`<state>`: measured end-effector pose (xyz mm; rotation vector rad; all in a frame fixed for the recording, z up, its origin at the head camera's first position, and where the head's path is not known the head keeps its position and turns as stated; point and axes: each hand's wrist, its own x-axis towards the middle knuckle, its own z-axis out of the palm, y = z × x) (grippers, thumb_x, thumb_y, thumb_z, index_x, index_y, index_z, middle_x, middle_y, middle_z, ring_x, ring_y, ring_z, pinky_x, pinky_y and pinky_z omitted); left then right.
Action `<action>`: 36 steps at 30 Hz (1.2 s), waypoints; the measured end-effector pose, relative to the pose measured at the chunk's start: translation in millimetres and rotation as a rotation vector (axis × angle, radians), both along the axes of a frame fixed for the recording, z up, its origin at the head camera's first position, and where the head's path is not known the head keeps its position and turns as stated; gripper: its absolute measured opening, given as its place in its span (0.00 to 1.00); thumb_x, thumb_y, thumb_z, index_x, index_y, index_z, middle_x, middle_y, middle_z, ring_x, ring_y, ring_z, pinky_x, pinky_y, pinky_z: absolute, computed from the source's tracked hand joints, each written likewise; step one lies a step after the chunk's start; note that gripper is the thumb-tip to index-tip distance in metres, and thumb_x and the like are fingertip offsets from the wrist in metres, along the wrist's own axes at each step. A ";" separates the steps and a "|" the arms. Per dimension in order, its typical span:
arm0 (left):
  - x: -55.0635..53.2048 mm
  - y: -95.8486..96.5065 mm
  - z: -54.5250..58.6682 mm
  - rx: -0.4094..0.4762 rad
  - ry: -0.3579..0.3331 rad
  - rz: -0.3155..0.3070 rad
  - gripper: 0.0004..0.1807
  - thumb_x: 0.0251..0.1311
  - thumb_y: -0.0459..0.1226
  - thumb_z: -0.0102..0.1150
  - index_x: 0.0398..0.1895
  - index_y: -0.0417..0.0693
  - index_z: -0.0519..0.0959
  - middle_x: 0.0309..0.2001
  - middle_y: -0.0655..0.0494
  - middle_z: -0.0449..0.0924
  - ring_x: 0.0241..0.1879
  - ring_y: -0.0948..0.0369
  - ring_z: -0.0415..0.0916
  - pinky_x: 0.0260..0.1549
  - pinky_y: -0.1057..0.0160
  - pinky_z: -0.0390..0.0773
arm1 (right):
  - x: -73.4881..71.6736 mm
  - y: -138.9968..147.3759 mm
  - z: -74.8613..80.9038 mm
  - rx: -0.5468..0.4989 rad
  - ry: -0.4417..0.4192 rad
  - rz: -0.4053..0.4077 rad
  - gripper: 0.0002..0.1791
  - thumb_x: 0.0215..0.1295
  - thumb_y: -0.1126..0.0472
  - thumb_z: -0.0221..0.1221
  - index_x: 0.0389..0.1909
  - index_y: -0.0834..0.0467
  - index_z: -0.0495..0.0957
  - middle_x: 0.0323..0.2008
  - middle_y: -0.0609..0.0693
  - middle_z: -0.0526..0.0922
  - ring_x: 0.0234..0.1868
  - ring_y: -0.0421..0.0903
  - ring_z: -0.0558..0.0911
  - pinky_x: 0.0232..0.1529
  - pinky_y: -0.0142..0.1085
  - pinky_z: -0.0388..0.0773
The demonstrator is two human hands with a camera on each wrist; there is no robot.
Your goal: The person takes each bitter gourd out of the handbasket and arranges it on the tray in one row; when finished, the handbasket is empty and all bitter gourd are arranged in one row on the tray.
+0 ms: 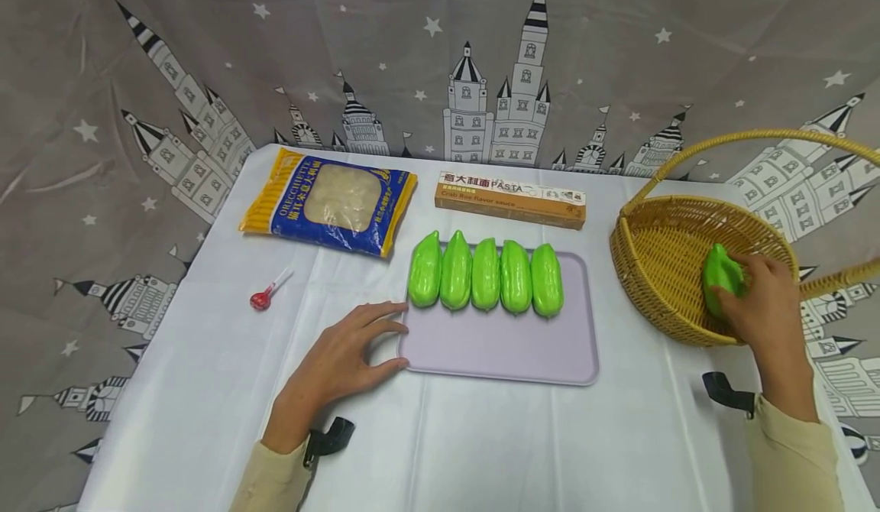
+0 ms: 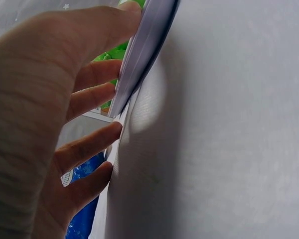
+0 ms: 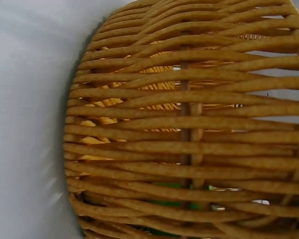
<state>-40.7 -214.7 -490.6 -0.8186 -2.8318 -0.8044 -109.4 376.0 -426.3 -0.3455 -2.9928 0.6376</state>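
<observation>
In the head view, several bright green, ridged gourds (image 1: pixel 486 274) lie side by side in a row along the far side of a pale lilac tray (image 1: pixel 495 351). The fingertips and thumb of my left hand (image 1: pixel 347 355) touch the tray's left edge. In the left wrist view its fingers (image 2: pixel 92 97) are spread and relaxed, and the thumb rests at the tray's rim. On the right, my right hand (image 1: pixel 766 298) reaches inside a wicker basket (image 1: pixel 642 283) and grips another green gourd (image 1: pixel 719 279). The right wrist view shows mostly the basket's woven side (image 3: pixel 189 134), which hides the hand.
A blue and yellow orecchiette bag (image 1: pixel 337 199) lies at the back left, with a red lollipop (image 1: pixel 261 299) in front of it. Behind the tray is a pasta box (image 1: pixel 510 200). The basket's tall handle (image 1: pixel 749 139) arches to the right. A white cloth covers the table.
</observation>
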 end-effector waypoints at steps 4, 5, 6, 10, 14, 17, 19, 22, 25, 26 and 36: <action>-0.6 -0.3 -0.4 0.002 0.013 -0.007 0.25 0.57 0.53 0.80 0.56 0.55 0.88 0.72 0.56 0.78 0.72 0.51 0.75 0.69 0.47 0.78 | -2.6 3.0 -2.0 0.025 0.028 0.068 0.36 0.69 0.63 0.68 0.72 0.74 0.68 0.62 0.83 0.71 0.61 0.78 0.70 0.57 0.75 0.64; -0.8 -0.4 -0.3 0.000 0.013 -0.007 0.25 0.57 0.53 0.80 0.56 0.55 0.88 0.72 0.56 0.78 0.72 0.51 0.75 0.69 0.48 0.78 | -3.5 3.3 -2.0 0.029 0.030 0.088 0.35 0.69 0.63 0.68 0.72 0.75 0.68 0.61 0.83 0.73 0.59 0.78 0.71 0.56 0.74 0.65; -1.0 -0.6 0.0 -0.001 0.015 -0.007 0.25 0.57 0.53 0.80 0.56 0.55 0.88 0.72 0.56 0.78 0.72 0.51 0.75 0.69 0.48 0.78 | -4.5 3.3 -1.9 0.031 0.025 0.102 0.35 0.69 0.63 0.69 0.71 0.74 0.69 0.61 0.83 0.73 0.58 0.78 0.72 0.55 0.74 0.66; -2.1 -1.3 0.2 0.000 0.014 -0.005 0.25 0.57 0.52 0.80 0.55 0.55 0.88 0.72 0.56 0.79 0.72 0.51 0.74 0.69 0.47 0.79 | -6.9 2.9 -0.8 0.047 -0.011 0.131 0.36 0.69 0.63 0.70 0.72 0.73 0.69 0.63 0.81 0.73 0.55 0.75 0.73 0.47 0.68 0.72; -2.1 -1.2 -0.5 0.008 0.020 -0.009 0.24 0.57 0.51 0.81 0.55 0.54 0.88 0.72 0.55 0.79 0.72 0.50 0.75 0.68 0.46 0.79 | -6.8 3.3 -0.4 0.063 -0.045 0.137 0.37 0.69 0.61 0.70 0.73 0.72 0.69 0.60 0.79 0.75 0.50 0.72 0.75 0.40 0.59 0.73; -1.6 -0.9 -0.7 0.010 0.021 -0.011 0.25 0.56 0.51 0.81 0.55 0.54 0.88 0.71 0.55 0.79 0.71 0.50 0.75 0.67 0.46 0.80 | -5.5 3.2 -0.5 0.064 -0.054 0.145 0.36 0.70 0.60 0.69 0.72 0.73 0.69 0.58 0.78 0.75 0.48 0.71 0.75 0.38 0.54 0.72; -1.2 -0.6 -0.6 0.009 0.012 -0.010 0.25 0.57 0.51 0.81 0.55 0.55 0.88 0.71 0.55 0.79 0.72 0.50 0.75 0.67 0.46 0.79 | -4.2 2.4 -0.5 0.058 -0.056 0.146 0.35 0.71 0.59 0.68 0.72 0.72 0.69 0.59 0.78 0.75 0.49 0.71 0.75 0.39 0.56 0.73; -1.1 -0.3 -0.3 -0.001 -0.007 -0.004 0.25 0.57 0.52 0.80 0.56 0.55 0.88 0.72 0.56 0.78 0.72 0.52 0.74 0.68 0.48 0.79 | -2.0 -0.2 0.4 0.051 -0.023 0.159 0.33 0.71 0.59 0.67 0.71 0.72 0.71 0.59 0.78 0.75 0.50 0.73 0.76 0.42 0.61 0.74; -1.2 -0.4 0.1 -0.005 -0.015 -0.002 0.25 0.58 0.53 0.79 0.56 0.55 0.88 0.72 0.57 0.78 0.73 0.52 0.74 0.69 0.48 0.79 | 0.4 -5.7 2.9 0.045 0.033 0.180 0.32 0.70 0.59 0.67 0.69 0.72 0.73 0.59 0.78 0.76 0.51 0.73 0.77 0.43 0.64 0.73; -1.3 -0.3 0.2 -0.006 -0.013 -0.003 0.25 0.58 0.53 0.79 0.56 0.55 0.88 0.72 0.57 0.78 0.73 0.52 0.74 0.69 0.48 0.79 | 1.3 -8.1 4.1 0.043 0.052 0.189 0.32 0.70 0.60 0.67 0.68 0.72 0.73 0.59 0.78 0.77 0.51 0.73 0.77 0.44 0.65 0.72; -1.1 0.0 -0.6 0.000 0.012 -0.009 0.26 0.57 0.53 0.80 0.56 0.54 0.88 0.73 0.56 0.78 0.72 0.50 0.75 0.68 0.47 0.79 | 12.4 -35.9 22.4 0.003 0.170 0.167 0.32 0.71 0.60 0.66 0.71 0.69 0.74 0.61 0.77 0.78 0.54 0.71 0.77 0.40 0.50 0.76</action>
